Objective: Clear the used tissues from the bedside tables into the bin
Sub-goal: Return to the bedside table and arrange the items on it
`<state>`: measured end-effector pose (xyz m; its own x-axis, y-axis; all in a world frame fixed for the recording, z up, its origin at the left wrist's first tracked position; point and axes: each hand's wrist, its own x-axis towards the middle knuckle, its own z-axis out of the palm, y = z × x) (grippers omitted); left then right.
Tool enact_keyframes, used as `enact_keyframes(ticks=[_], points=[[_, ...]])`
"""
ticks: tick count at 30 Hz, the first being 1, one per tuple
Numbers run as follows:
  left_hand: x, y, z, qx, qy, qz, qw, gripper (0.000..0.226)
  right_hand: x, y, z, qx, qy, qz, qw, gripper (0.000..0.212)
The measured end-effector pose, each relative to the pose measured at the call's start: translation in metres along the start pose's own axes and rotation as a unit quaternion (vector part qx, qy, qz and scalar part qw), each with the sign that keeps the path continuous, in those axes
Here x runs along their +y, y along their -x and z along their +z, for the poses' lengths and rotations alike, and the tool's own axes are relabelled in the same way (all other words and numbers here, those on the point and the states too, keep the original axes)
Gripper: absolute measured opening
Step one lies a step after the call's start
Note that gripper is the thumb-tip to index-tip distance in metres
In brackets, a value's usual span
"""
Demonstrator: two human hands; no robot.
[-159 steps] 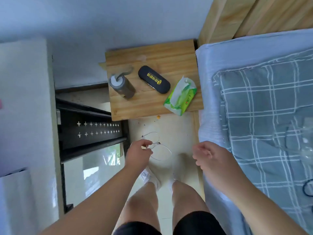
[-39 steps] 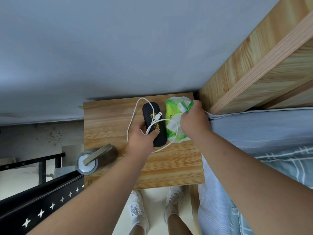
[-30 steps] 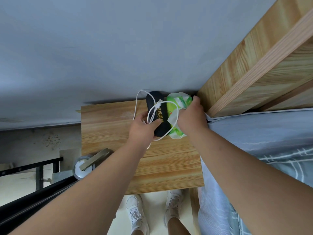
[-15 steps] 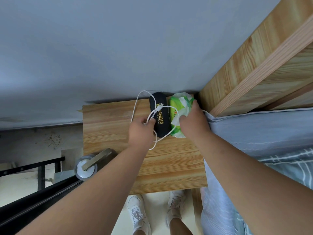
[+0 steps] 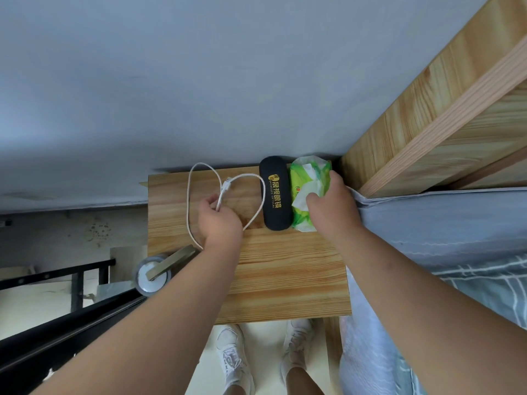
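A wooden bedside table [image 5: 285, 266] stands against the wall beside the bed. A green tissue pack [image 5: 306, 178] lies at its far right corner, white tissue showing at its opening. My right hand [image 5: 332, 208] grips the pack from the right side, thumb on the tissue. A black glasses case [image 5: 275, 198] lies right next to the pack, on its left. My left hand [image 5: 219, 220] pinches a looped white cable [image 5: 196, 192] over the table, left of the case. No loose used tissue or bin is in view.
A roll of tape [image 5: 152, 273] sits at the table's near left corner. The bed's wooden headboard [image 5: 442, 118] and blue-grey bedding [image 5: 442, 252] lie to the right. A black metal rail [image 5: 57, 317] runs at lower left. My feet stand on the floor below the table.
My left hand carried the white cable off the glasses case to the left. The case and tissue pack now lie side by side at the far edge, my right hand still on the pack.
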<state>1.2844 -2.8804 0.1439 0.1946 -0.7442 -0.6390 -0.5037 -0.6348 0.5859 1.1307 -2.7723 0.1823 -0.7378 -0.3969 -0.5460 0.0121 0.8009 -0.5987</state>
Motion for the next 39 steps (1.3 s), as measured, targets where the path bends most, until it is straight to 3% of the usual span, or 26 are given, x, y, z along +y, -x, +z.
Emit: enact_keyframes(ticks=[5, 11, 16, 21, 28, 31, 34, 37, 39], points=[[0.002, 0.000, 0.004, -0.034, -0.021, -0.006, 0.999, 0.054, 0.004, 0.000, 0.001, -0.001, 0.003, -0.009, 1.000, 0.062], [0.000, 0.016, -0.004, -0.102, -0.134, 0.065, 0.984, 0.069, 0.003, 0.002, 0.000, 0.001, -0.008, -0.010, 1.000, 0.061], [0.002, 0.005, -0.012, 0.002, -0.249, 0.164, 0.955, 0.095, 0.000, 0.004, -0.002, 0.000, -0.009, -0.010, 1.000, 0.064], [0.001, -0.014, -0.006, 0.026, -0.191, 0.086, 0.978, 0.118, 0.002, 0.003, -0.002, -0.005, -0.008, -0.016, 1.000, 0.063], [-0.002, -0.019, -0.004, 0.038, -0.140, 0.081, 0.986, 0.106, 0.005, 0.002, -0.001, -0.006, 0.000, -0.020, 1.000, 0.062], [0.000, -0.015, -0.002, -0.008, -0.101, 0.064, 0.993, 0.076, 0.004, 0.001, -0.001, -0.004, -0.003, -0.018, 1.000, 0.061], [0.003, -0.011, 0.004, -0.058, -0.062, 0.068, 0.994, 0.025, 0.005, 0.000, 0.000, -0.003, 0.000, -0.020, 1.000, 0.059], [0.004, -0.009, 0.013, -0.092, -0.073, 0.096, 0.988, 0.018, 0.006, -0.001, 0.001, -0.004, 0.002, -0.022, 1.000, 0.057], [0.005, -0.006, 0.016, -0.113, -0.071, 0.090, 0.987, 0.031, 0.008, -0.002, 0.003, -0.005, 0.004, -0.022, 1.000, 0.056]])
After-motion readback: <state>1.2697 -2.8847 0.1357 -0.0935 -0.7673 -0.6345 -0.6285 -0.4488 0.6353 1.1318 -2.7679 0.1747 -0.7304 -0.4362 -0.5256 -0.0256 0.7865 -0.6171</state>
